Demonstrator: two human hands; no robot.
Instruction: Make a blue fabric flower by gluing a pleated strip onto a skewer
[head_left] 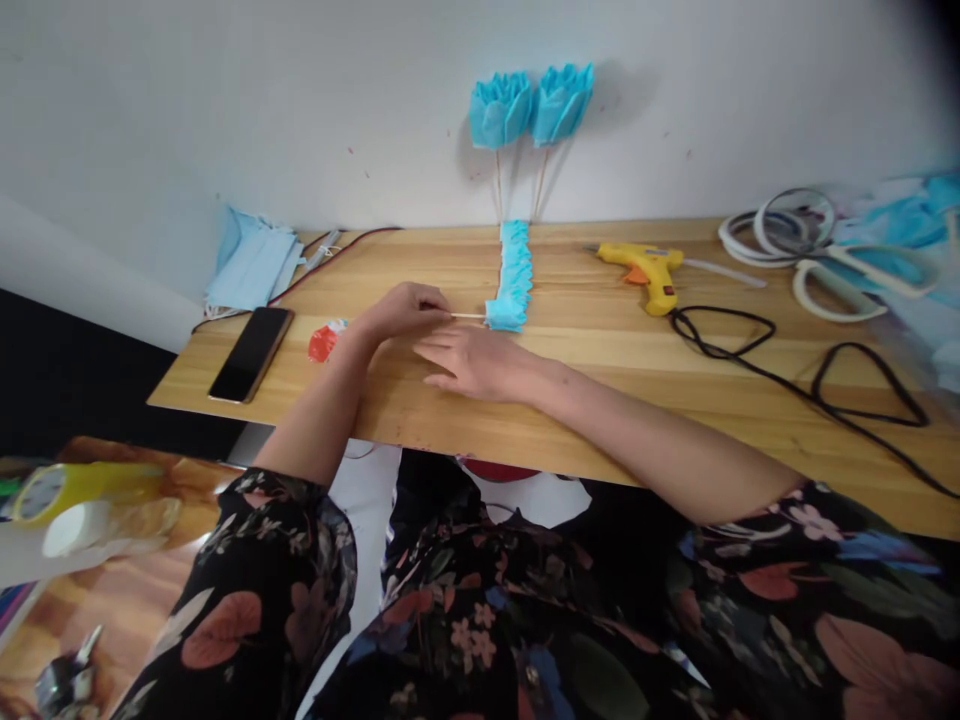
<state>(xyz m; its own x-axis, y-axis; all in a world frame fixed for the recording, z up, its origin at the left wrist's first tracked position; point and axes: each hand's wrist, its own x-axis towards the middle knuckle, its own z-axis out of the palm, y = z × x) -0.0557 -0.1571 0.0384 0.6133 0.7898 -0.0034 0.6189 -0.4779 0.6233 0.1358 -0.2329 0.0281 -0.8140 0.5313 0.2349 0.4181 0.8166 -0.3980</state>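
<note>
Pinching the stick (469, 316), the left hand (405, 309) apparently steadies its far end at the strip (515, 270), the right hand (474, 362) nearby with fingers parted.

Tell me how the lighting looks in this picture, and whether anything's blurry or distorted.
Head view: soft light, with the two blue flowers casting gray shadows on the wall; head view: top right corner dark, the blue material and keys soft, left hand and right hand fairly clear; head view: sleeves look stretched, perhaps by a wide lens.
</note>
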